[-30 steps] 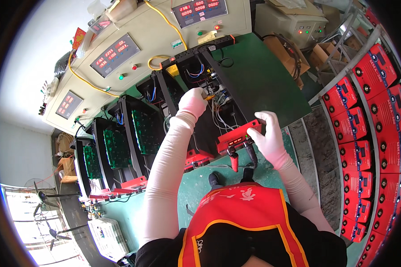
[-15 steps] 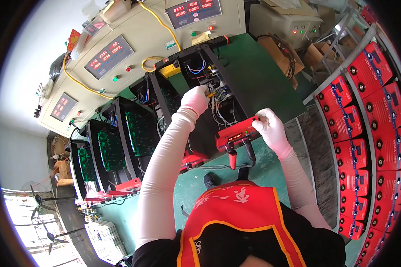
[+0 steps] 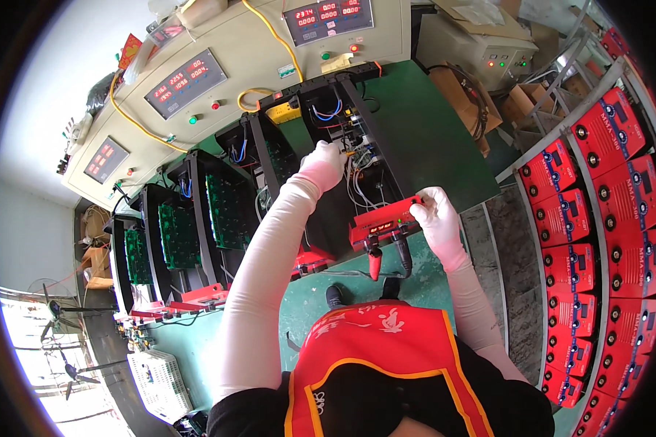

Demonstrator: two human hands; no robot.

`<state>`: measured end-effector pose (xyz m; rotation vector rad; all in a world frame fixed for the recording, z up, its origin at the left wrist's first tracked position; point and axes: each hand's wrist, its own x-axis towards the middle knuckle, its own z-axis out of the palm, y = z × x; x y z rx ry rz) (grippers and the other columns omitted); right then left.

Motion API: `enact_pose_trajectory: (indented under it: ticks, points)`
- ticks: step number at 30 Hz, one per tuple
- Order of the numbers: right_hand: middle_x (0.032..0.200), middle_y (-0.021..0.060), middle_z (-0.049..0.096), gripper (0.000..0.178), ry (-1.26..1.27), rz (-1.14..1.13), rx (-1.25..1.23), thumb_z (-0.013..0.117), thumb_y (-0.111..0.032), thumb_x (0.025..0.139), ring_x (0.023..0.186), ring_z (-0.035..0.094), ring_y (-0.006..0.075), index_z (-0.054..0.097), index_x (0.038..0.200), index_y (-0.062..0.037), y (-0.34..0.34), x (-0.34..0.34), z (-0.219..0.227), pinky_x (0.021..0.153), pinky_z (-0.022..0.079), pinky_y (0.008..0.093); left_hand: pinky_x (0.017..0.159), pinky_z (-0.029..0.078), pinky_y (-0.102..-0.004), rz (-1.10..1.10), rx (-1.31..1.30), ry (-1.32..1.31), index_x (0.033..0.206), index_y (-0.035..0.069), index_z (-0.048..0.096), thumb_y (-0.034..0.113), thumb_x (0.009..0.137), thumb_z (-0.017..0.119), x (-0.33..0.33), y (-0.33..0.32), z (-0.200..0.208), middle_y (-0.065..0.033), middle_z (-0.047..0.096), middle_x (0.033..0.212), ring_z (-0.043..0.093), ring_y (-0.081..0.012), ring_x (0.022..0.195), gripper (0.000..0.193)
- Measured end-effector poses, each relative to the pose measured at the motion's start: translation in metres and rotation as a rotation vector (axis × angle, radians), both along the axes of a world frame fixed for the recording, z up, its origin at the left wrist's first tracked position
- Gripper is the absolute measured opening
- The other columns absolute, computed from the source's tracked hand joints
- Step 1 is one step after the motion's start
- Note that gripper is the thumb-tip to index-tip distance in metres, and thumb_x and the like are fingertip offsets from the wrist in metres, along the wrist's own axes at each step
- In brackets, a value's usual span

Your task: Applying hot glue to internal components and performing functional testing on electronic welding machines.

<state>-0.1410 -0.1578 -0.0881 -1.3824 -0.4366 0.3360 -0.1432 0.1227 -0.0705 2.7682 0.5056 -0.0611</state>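
Open machine housing (image 3: 385,156), long, black and uncovered, under and just right of the left grip (image 3: 323,166), with its red front panel (image 3: 381,218) beside the right grip (image 3: 439,224). Pale wires (image 3: 352,182) looping loose inside, below and right of the left grip; blue wires (image 3: 331,116) above it, toward the far end. Red digits glowing on the panel; red plug (image 3: 375,264) and black plug (image 3: 403,255) jutting out, below and left of the right grip.

Left fingers bent down among the wiring, tips partly hidden: cannot tell whether together or apart. Right thumb and fingers touching the panel's near right corner; cannot tell whether clamped.

Bare green surface (image 3: 444,138) stretching above the right grip, its outer edge running up and rightward. Tighter room left of the left grip, with black housings (image 3: 202,218) ranked side by side around upright green circuit boards (image 3: 178,237). Scuffed green floor (image 3: 304,302) below both.

Flat beige cabinet (image 3: 255,62) above the left grip, draped with a smooth yellow cable (image 3: 288,48); boxy red machines (image 3: 570,260) stacked well right of the right grip.
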Motion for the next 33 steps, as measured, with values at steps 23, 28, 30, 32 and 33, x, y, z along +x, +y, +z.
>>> enact_pose_trajectory:
  ticks: [23, 28, 30, 32, 33]
  points:
    - [0.094, 0.002, 0.061, 0.023, -0.003, 0.002, 0.004, 0.069, -0.002, 0.086, 0.085, 0.059, 0.0075, 0.055, 0.104, -0.0011, -0.001, 0.001, -0.005, 0.08, 0.049, 0.0239, 0.081, 0.05, -0.0389, -0.073, -0.288, -0.061, 0.109, 0.006, 0.064, 0.018, 0.087, 0.066, -0.001, 0.009, 0.004, -0.0167, 0.069, 0.095, 0.066, -0.0342, 0.089, 0.026]
    - [0.094, 0.002, 0.061, 0.023, 0.006, 0.019, 0.046, 0.069, -0.002, 0.086, 0.086, 0.059, 0.0076, 0.055, 0.104, -0.0012, -0.001, 0.001, -0.008, 0.08, 0.049, 0.024, 0.08, 0.051, -0.0423, -0.03, -0.253, -0.062, 0.108, 0.008, 0.067, 0.025, 0.093, 0.058, 0.001, 0.011, -0.004, -0.0174, 0.069, 0.091, 0.066, -0.0366, 0.089, 0.024]
    - [0.095, 0.0021, 0.061, 0.024, 0.003, 0.013, 0.04, 0.069, -0.002, 0.086, 0.086, 0.059, 0.0077, 0.055, 0.105, -0.0012, 0.0, 0.001, -0.008, 0.081, 0.049, 0.0241, 0.08, 0.051, -0.0422, -0.03, -0.28, -0.079, 0.109, 0.009, 0.067, 0.024, 0.092, 0.059, 0.001, 0.012, -0.006, -0.0173, 0.069, 0.091, 0.066, -0.0366, 0.089, 0.024]
    - [0.095, 0.0022, 0.061, 0.024, 0.013, 0.012, 0.046, 0.069, -0.002, 0.086, 0.087, 0.059, 0.0078, 0.055, 0.105, -0.0012, 0.0, 0.001, -0.008, 0.081, 0.049, 0.0241, 0.081, 0.051, -0.042, -0.03, -0.305, -0.096, 0.11, 0.009, 0.067, 0.024, 0.092, 0.06, 0.001, 0.013, -0.006, -0.0171, 0.069, 0.092, 0.066, -0.0365, 0.09, 0.025]
    - [0.095, 0.0022, 0.062, 0.024, 0.023, 0.011, 0.053, 0.07, -0.003, 0.086, 0.087, 0.059, 0.0079, 0.055, 0.105, -0.0012, 0.0, 0.0, -0.008, 0.082, 0.049, 0.0242, 0.082, 0.051, -0.0401, -0.03, -0.317, -0.095, 0.111, 0.007, 0.066, 0.022, 0.091, 0.06, 0.0, 0.013, -0.006, -0.0167, 0.069, 0.093, 0.066, -0.0353, 0.09, 0.025]
